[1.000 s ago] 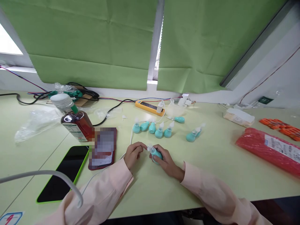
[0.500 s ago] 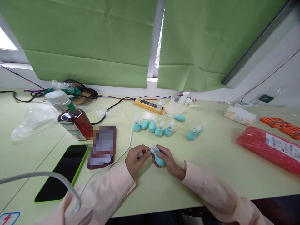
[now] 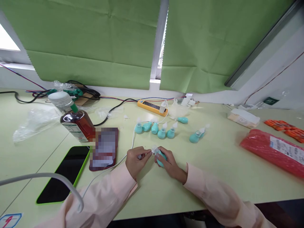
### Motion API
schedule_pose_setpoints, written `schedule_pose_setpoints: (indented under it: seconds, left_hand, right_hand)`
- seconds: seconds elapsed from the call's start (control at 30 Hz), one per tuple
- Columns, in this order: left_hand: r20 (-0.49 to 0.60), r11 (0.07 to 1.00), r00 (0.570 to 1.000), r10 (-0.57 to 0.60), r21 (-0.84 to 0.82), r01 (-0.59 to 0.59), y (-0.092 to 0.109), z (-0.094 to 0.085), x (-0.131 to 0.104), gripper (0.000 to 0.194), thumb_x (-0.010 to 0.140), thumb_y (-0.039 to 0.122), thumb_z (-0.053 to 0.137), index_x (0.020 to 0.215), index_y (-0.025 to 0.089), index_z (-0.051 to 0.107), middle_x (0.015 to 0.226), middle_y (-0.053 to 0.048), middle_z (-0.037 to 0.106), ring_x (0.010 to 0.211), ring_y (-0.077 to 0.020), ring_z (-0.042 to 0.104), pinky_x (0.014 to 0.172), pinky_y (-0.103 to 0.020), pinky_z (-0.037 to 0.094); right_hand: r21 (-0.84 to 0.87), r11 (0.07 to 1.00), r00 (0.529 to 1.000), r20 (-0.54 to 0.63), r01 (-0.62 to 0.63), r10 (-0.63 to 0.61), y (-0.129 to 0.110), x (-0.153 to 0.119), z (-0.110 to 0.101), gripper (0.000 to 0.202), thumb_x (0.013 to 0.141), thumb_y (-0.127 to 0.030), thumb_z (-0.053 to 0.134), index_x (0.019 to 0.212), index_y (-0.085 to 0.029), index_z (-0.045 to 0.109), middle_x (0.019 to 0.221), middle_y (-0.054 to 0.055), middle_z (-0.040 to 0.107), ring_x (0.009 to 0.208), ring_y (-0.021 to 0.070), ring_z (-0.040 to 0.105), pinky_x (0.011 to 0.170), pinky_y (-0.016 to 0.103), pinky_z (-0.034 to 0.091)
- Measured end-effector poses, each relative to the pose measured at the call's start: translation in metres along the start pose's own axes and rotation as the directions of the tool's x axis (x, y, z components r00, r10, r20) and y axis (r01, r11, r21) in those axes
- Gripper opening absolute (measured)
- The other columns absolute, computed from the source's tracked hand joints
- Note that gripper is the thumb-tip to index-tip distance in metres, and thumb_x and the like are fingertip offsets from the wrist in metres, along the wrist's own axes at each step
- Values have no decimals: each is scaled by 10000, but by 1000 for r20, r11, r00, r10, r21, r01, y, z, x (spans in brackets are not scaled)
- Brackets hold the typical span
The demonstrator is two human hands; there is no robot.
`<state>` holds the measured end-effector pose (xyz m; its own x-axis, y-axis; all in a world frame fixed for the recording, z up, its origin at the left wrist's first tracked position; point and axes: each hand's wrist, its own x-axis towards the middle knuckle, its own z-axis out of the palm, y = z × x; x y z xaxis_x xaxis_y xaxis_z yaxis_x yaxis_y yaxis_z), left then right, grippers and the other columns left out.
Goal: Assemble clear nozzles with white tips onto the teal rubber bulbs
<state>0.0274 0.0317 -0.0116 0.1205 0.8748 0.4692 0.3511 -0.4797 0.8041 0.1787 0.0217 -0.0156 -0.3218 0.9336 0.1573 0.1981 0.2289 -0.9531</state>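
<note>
My right hand (image 3: 171,164) is wrapped around a teal nasal aspirator bulb (image 3: 161,158), its clear plastic end (image 3: 155,148) pointing up and left. My left hand (image 3: 138,160) pinches at that clear end with thumb and forefinger; the exact piece between the fingertips is too small to make out. Beyond the hands stands a loose row of several teal aspirators (image 3: 161,133) with clear tips, some upright and some tilted. Another aspirator (image 3: 194,137) sits to the right, close beside a similar one. One teal bulb (image 3: 182,120) lies on its side behind the row.
A yellow power strip (image 3: 152,108) with a white plug lies at the back. At left are a brown bottle (image 3: 79,126), a dark red case (image 3: 114,142) and a green-edged phone (image 3: 64,174). A red plastic package (image 3: 261,144) and small carton (image 3: 243,117) lie at right.
My left hand has shifted very slightly left, still pinching at the clear end. The bulb has turned slightly in my right hand. The objects on the table stay put.
</note>
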Motion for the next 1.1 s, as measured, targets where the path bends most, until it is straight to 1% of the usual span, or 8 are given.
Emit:
schedule_pose_setpoints:
  seconds: [0.13,0.23,0.33,0.43,0.53,0.67,0.77,1.1]
  left_hand:
    - [-44,985,986,163,65,-160,4,0,-3,153,708,171,531,609,127,639,422,31,422,410,-63,393,416,-189,320]
    - [-48,976,978,205,83,-200,5,0,-3,148,715,169,514,630,138,631,428,33,423,410,-63,392,419,-188,327]
    - [-37,981,983,182,73,-179,4,-1,-1,143,713,186,509,641,156,629,423,40,414,403,-61,390,420,-184,331]
    - [-16,989,991,131,68,-130,4,-2,0,138,694,193,521,603,160,620,407,52,386,389,-55,380,418,-179,329]
    - [-22,994,996,90,70,-88,6,-2,0,121,667,184,535,576,152,607,401,58,380,384,-53,378,426,-180,335]
    - [-44,996,997,59,75,-55,9,-2,-1,91,624,155,546,545,151,590,399,62,386,388,-55,381,435,-182,340]
    - [-52,996,997,61,71,-57,10,-3,-2,74,597,129,548,535,150,582,406,62,386,394,-54,377,435,-181,337]
    - [-85,995,995,47,92,-39,8,0,-3,74,592,144,539,526,159,569,409,61,385,401,-55,362,438,-182,334]
  right_hand:
    - [-20,1000,1000,4,-11,12,-2,-1,3,250,817,-382,358,729,-165,446,574,-28,438,477,69,374,478,205,318]
    - [30,999,999,25,-22,21,-4,-1,3,254,822,-385,350,722,-168,434,571,-28,433,471,70,369,469,207,314]
    - [96,994,997,66,-50,43,-5,0,2,264,817,-406,350,709,-173,412,565,-32,431,445,66,360,439,207,300]
    - [134,988,992,102,-82,68,-5,0,2,275,805,-428,363,705,-175,406,555,-36,434,424,63,357,420,205,291]
    - [164,981,990,111,-100,82,-4,-1,3,275,803,-428,366,711,-174,416,568,-31,446,427,64,369,419,206,303]
    - [212,972,992,88,-105,88,-2,-3,8,265,810,-414,359,709,-177,417,579,-25,450,424,69,381,408,210,307]
    - [222,970,994,66,-98,85,-3,-3,11,268,811,-412,361,705,-174,423,584,-23,452,438,71,392,421,213,315]
    - [238,967,996,21,-88,86,-3,-5,15,266,804,-422,373,729,-172,426,557,-34,430,446,68,375,428,207,306]
